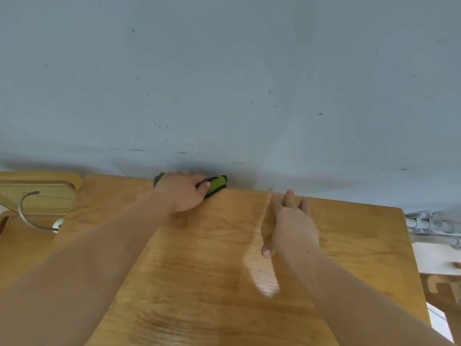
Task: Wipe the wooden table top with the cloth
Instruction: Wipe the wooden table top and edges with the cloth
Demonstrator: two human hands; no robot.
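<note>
A green cloth with a dark edge lies at the far edge of the wooden table top, against the wall. My left hand covers most of the cloth and presses it down, the thumb lying across its green part. My right hand rests flat on the wood to the right of the cloth, fingers straight and pointing toward the wall, holding nothing.
A pale blue-grey wall rises straight behind the table. At the left stands a wooden chair with a woven seat and a grey cable. Pipes run past the table's right edge.
</note>
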